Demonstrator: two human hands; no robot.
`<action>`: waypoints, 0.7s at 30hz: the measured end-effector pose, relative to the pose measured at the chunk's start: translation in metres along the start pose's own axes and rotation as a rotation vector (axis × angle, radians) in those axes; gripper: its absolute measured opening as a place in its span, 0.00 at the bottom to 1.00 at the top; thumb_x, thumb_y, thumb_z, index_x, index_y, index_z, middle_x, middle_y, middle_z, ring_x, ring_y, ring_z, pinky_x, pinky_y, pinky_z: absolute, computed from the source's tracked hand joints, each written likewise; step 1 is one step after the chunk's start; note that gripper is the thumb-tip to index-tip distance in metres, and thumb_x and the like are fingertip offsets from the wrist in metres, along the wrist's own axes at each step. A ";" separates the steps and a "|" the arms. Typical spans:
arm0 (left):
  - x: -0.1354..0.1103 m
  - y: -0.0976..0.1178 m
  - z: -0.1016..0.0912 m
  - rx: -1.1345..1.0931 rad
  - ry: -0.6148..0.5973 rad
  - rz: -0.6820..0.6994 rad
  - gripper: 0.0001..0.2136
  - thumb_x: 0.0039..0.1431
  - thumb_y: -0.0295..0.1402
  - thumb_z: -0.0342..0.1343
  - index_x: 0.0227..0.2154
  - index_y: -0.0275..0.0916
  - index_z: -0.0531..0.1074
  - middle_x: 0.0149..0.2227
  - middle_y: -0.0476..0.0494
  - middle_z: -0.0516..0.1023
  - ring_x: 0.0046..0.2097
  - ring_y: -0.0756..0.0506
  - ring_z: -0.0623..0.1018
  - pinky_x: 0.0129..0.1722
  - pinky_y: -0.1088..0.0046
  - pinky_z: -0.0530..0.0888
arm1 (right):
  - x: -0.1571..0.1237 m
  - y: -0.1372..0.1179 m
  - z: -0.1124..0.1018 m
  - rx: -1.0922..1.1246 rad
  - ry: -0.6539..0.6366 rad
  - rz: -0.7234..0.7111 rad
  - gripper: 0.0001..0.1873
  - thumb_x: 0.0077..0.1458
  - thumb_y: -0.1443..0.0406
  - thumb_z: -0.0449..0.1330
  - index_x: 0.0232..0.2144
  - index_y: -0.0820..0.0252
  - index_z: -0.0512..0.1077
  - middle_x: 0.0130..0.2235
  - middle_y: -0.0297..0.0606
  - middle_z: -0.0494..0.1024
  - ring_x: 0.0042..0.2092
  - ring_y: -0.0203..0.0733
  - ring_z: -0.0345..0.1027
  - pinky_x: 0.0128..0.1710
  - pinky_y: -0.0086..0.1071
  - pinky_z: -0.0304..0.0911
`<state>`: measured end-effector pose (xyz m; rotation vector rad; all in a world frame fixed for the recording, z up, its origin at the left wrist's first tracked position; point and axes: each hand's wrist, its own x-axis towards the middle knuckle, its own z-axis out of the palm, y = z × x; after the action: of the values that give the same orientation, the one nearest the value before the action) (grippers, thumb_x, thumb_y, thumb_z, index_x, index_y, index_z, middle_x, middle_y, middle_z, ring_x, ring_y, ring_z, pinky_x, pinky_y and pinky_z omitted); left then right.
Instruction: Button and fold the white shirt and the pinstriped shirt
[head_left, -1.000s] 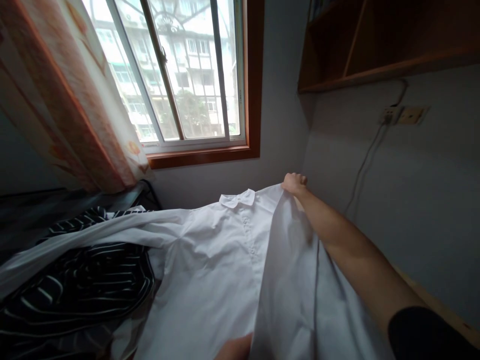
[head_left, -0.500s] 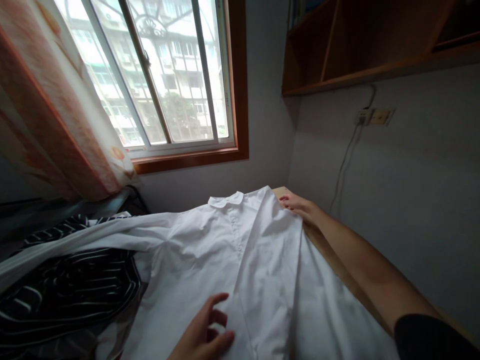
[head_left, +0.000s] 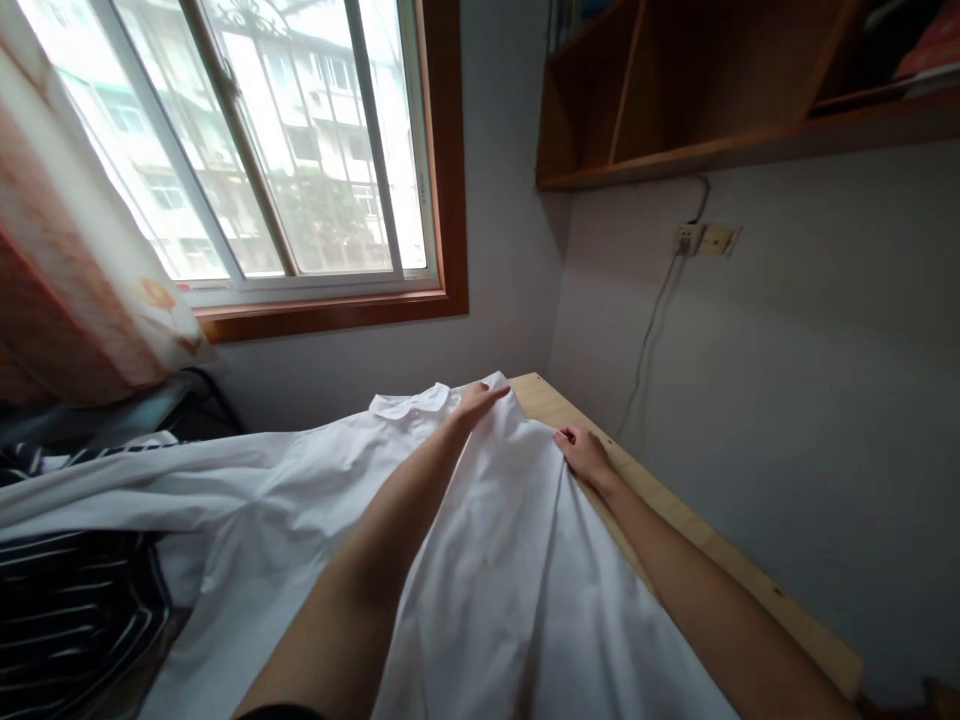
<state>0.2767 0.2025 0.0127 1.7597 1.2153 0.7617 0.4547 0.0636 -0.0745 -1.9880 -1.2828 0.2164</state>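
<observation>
A white collared shirt (head_left: 480, 560) lies spread out with its collar (head_left: 411, 402) at the far end. One sleeve stretches to the left, and the right side is folded over the front. My left hand (head_left: 481, 400) rests on the fold near the shoulder, beside the collar, with a finger or thumb stretched to the right; its other fingers are partly hidden. Closed on the shirt's right-hand edge is my right hand (head_left: 586, 456), its fingers curled at the cloth just above the board.
Beneath the shirt is a pale wooden board (head_left: 551, 400), its edge along the wall. Black striped cloth (head_left: 75, 610) lies to the left. A window (head_left: 300, 180) and curtain (head_left: 82, 270) are behind. A shelf (head_left: 675, 140) hangs above a socket (head_left: 705, 240) with a cable.
My left hand has reached forward from the near part of the shirt to its shoulder. My right hand has come back to the shirt's edge and gripped it. The view has shifted right.
</observation>
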 end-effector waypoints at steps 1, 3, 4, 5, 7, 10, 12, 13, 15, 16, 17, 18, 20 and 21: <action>0.008 0.000 0.008 -0.020 -0.012 -0.008 0.13 0.49 0.39 0.64 0.29 0.32 0.72 0.24 0.45 0.72 0.31 0.46 0.73 0.28 0.74 0.66 | 0.000 -0.001 0.000 -0.019 -0.005 0.013 0.12 0.55 0.58 0.54 0.29 0.58 0.74 0.33 0.39 0.79 0.35 0.42 0.70 0.34 0.29 0.58; 0.020 0.001 0.022 -0.082 -0.010 -0.026 0.10 0.51 0.34 0.63 0.27 0.32 0.71 0.21 0.47 0.69 0.28 0.48 0.71 0.27 0.75 0.66 | 0.000 -0.003 -0.001 -0.025 0.022 0.069 0.11 0.54 0.59 0.54 0.27 0.58 0.72 0.31 0.38 0.78 0.34 0.41 0.69 0.32 0.28 0.58; 0.026 0.001 0.027 -0.109 -0.003 -0.028 0.08 0.53 0.33 0.61 0.29 0.32 0.71 0.21 0.47 0.69 0.26 0.49 0.71 0.26 0.75 0.66 | 0.000 -0.004 -0.002 -0.024 0.056 0.101 0.12 0.55 0.60 0.52 0.27 0.58 0.72 0.31 0.38 0.78 0.34 0.42 0.69 0.32 0.28 0.58; 0.031 0.001 0.032 -0.134 0.009 -0.030 0.07 0.55 0.32 0.59 0.30 0.31 0.71 0.21 0.48 0.69 0.26 0.50 0.71 0.26 0.76 0.66 | 0.000 -0.004 -0.002 -0.026 0.096 0.130 0.13 0.56 0.61 0.50 0.26 0.58 0.72 0.31 0.38 0.78 0.34 0.42 0.69 0.32 0.28 0.58; 0.040 0.000 0.038 -0.161 0.037 -0.035 0.07 0.58 0.31 0.57 0.34 0.31 0.71 0.22 0.48 0.69 0.25 0.50 0.71 0.27 0.76 0.67 | -0.001 -0.004 -0.003 -0.066 0.166 0.189 0.17 0.58 0.63 0.46 0.27 0.57 0.72 0.33 0.40 0.79 0.35 0.43 0.69 0.32 0.29 0.59; 0.047 -0.004 0.043 -0.129 0.075 -0.035 0.07 0.59 0.30 0.55 0.34 0.29 0.72 0.22 0.45 0.71 0.27 0.48 0.73 0.29 0.75 0.68 | -0.002 -0.005 -0.003 -0.217 0.177 0.275 0.18 0.59 0.63 0.45 0.30 0.56 0.75 0.37 0.44 0.80 0.38 0.46 0.71 0.35 0.32 0.60; 0.048 -0.008 0.043 -0.076 0.103 -0.022 0.07 0.59 0.30 0.55 0.34 0.28 0.73 0.28 0.38 0.76 0.33 0.45 0.76 0.34 0.73 0.70 | -0.004 -0.006 -0.003 -0.326 0.148 0.287 0.17 0.59 0.64 0.47 0.33 0.56 0.76 0.40 0.46 0.79 0.44 0.49 0.71 0.39 0.34 0.60; 0.047 -0.009 0.041 -0.047 0.119 -0.012 0.08 0.59 0.29 0.55 0.36 0.27 0.73 0.33 0.34 0.78 0.38 0.42 0.77 0.39 0.71 0.70 | -0.005 -0.007 -0.003 -0.363 0.136 0.281 0.17 0.59 0.64 0.47 0.35 0.56 0.76 0.42 0.47 0.79 0.46 0.50 0.70 0.41 0.36 0.60; 0.040 -0.010 0.036 0.002 0.151 0.022 0.13 0.59 0.29 0.55 0.44 0.26 0.72 0.47 0.26 0.76 0.50 0.39 0.74 0.49 0.68 0.67 | -0.006 -0.010 -0.003 -0.400 0.122 0.266 0.17 0.60 0.64 0.47 0.37 0.56 0.76 0.45 0.48 0.78 0.49 0.52 0.68 0.44 0.39 0.60; 0.033 -0.010 0.031 0.051 0.160 0.071 0.17 0.59 0.29 0.56 0.50 0.27 0.69 0.54 0.25 0.72 0.56 0.38 0.71 0.54 0.67 0.64 | -0.007 -0.010 -0.003 -0.398 0.122 0.266 0.17 0.60 0.64 0.47 0.38 0.56 0.76 0.46 0.48 0.77 0.50 0.52 0.68 0.44 0.40 0.60; 0.021 -0.009 0.026 0.126 0.157 0.142 0.20 0.60 0.29 0.55 0.54 0.28 0.66 0.58 0.25 0.67 0.60 0.38 0.67 0.58 0.66 0.61 | -0.007 -0.011 -0.003 -0.385 0.124 0.273 0.16 0.60 0.65 0.47 0.39 0.56 0.75 0.46 0.47 0.77 0.50 0.52 0.68 0.44 0.41 0.59; 0.005 -0.009 0.018 0.227 0.137 0.229 0.23 0.60 0.30 0.55 0.58 0.30 0.63 0.62 0.27 0.63 0.63 0.38 0.63 0.61 0.64 0.58 | -0.007 -0.011 -0.003 -0.364 0.129 0.282 0.16 0.60 0.65 0.47 0.40 0.56 0.74 0.46 0.47 0.77 0.49 0.52 0.68 0.44 0.41 0.59; -0.042 -0.009 0.000 0.481 0.039 0.418 0.25 0.62 0.34 0.53 0.61 0.33 0.61 0.65 0.30 0.57 0.65 0.36 0.58 0.63 0.59 0.54 | -0.007 -0.009 -0.003 -0.315 0.156 0.297 0.15 0.60 0.66 0.47 0.42 0.56 0.72 0.46 0.46 0.76 0.49 0.52 0.68 0.44 0.41 0.59; -0.072 -0.012 -0.010 0.582 -0.035 0.475 0.25 0.63 0.37 0.53 0.61 0.35 0.61 0.66 0.32 0.56 0.66 0.35 0.56 0.64 0.56 0.53 | -0.007 -0.007 -0.004 -0.292 0.177 0.299 0.16 0.59 0.67 0.47 0.44 0.56 0.71 0.47 0.47 0.76 0.49 0.52 0.68 0.44 0.41 0.60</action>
<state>0.2381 0.1400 0.0055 2.5893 1.0672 0.6702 0.4479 0.0571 -0.0686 -2.3877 -0.9432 -0.0078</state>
